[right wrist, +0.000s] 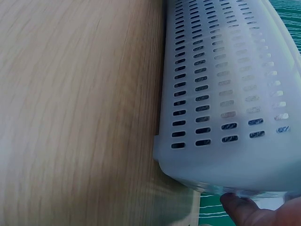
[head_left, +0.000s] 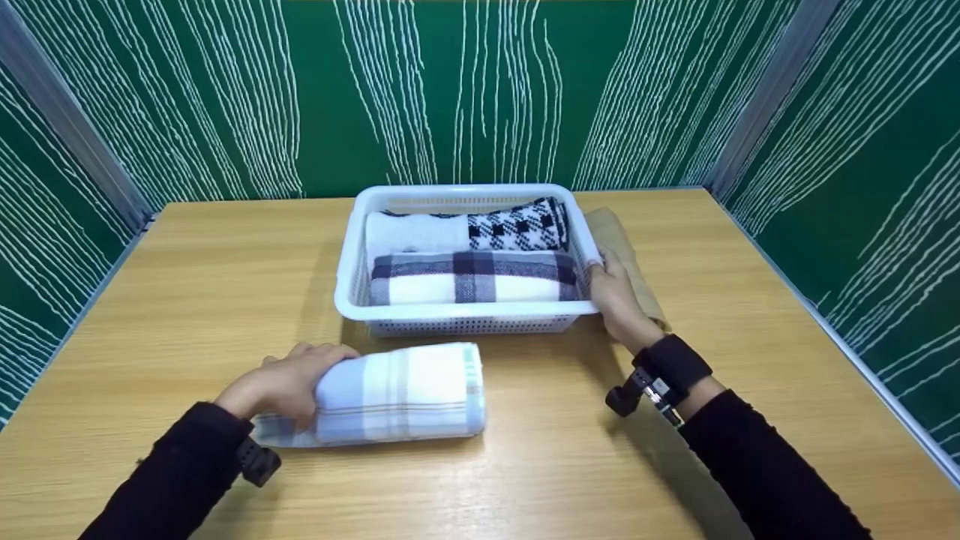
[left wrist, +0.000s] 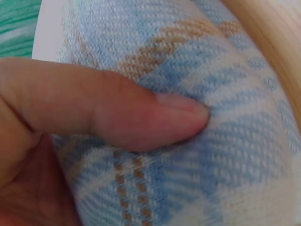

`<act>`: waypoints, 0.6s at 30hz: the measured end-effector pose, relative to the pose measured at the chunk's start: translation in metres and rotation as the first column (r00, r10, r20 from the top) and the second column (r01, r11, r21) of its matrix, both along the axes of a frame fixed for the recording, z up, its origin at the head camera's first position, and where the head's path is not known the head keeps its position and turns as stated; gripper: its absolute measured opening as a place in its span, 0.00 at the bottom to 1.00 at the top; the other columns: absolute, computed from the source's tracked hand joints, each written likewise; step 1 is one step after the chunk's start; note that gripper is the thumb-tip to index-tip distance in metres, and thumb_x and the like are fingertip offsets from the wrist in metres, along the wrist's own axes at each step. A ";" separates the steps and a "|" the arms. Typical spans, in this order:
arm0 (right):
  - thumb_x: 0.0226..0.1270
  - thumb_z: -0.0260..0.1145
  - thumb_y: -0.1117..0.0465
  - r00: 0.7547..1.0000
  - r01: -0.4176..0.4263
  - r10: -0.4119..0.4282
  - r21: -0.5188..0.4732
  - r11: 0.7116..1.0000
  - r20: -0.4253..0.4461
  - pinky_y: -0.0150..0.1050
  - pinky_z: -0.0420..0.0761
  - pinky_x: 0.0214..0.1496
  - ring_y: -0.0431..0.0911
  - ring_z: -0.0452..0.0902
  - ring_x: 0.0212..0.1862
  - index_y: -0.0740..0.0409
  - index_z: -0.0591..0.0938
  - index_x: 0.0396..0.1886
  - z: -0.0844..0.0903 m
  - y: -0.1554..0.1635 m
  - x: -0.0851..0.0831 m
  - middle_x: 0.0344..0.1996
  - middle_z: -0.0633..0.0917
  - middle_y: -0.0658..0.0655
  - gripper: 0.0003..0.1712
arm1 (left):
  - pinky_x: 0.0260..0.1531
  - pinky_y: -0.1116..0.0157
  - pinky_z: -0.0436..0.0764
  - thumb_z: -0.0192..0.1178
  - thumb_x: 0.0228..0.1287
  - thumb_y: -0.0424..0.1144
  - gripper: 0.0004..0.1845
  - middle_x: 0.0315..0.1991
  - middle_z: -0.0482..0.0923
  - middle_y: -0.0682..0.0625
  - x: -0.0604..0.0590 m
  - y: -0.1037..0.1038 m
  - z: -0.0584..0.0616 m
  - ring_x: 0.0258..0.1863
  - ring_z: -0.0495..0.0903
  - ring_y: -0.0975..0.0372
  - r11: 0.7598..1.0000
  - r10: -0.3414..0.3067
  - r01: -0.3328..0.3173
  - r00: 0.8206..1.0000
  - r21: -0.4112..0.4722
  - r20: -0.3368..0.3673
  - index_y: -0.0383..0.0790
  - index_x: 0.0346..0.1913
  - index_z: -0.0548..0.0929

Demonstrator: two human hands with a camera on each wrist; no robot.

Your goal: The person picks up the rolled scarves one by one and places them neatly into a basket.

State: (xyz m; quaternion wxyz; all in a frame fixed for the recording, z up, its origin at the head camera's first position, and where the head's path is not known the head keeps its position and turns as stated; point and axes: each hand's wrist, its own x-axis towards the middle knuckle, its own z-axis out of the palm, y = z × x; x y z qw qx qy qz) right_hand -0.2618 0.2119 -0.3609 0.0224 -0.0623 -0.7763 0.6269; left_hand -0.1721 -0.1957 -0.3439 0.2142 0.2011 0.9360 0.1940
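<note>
A folded blue-and-white plaid cloth lies on the table in front of the basket. My left hand grips its left end; the left wrist view shows the thumb pressed on the woven plaid cloth. At the right side of the white plastic basket, my right hand holds the rim near the front corner. In the right wrist view its fingers touch the slotted basket. Inside the basket sit a dark-checked white cloth roll and, behind it, a black-and-white houndstooth cloth.
A tan cloth lies against the basket's right side, partly hidden by the right hand. The wooden table ends at green walls with white streaks on the far side, left and right.
</note>
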 end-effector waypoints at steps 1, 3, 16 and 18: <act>0.77 0.34 0.66 1.000 0.000 0.000 0.001 1.000 -0.006 0.44 0.56 0.69 0.54 0.55 0.66 0.66 0.50 0.74 0.000 0.000 0.000 0.68 0.59 0.67 0.28 | 0.49 0.37 0.61 0.64 0.18 0.16 0.53 0.59 0.70 0.46 0.000 0.004 0.000 0.56 0.63 0.48 1.000 0.002 -0.002 1.000 -0.001 -0.001 0.49 0.62 0.70; 0.77 0.34 0.66 1.000 0.001 -0.001 -0.004 1.000 -0.006 0.44 0.56 0.69 0.54 0.55 0.67 0.66 0.50 0.74 0.000 0.000 0.000 0.69 0.59 0.67 0.28 | 0.50 0.36 0.60 0.65 0.20 0.16 0.53 0.59 0.70 0.47 -0.001 0.011 0.001 0.55 0.63 0.49 1.000 0.009 -0.009 1.000 -0.009 0.003 0.50 0.62 0.70; 0.77 0.34 0.65 1.000 0.002 -0.001 -0.025 1.000 0.022 0.44 0.60 0.67 0.55 0.58 0.66 0.64 0.49 0.74 -0.002 0.001 -0.001 0.69 0.59 0.67 0.28 | 0.55 0.37 0.58 0.67 0.22 0.15 0.53 0.60 0.70 0.47 -0.007 0.056 -0.001 0.58 0.62 0.46 0.999 0.031 -0.030 0.999 -0.026 0.030 0.52 0.62 0.70; 0.77 0.34 0.65 1.000 0.001 0.000 -0.032 0.999 0.029 0.44 0.62 0.66 0.55 0.59 0.66 0.63 0.48 0.75 -0.001 0.001 -0.001 0.69 0.59 0.67 0.28 | 0.55 0.38 0.58 0.68 0.22 0.15 0.53 0.60 0.70 0.48 -0.008 0.062 -0.002 0.58 0.63 0.47 0.999 0.027 -0.026 0.999 -0.027 0.027 0.52 0.62 0.71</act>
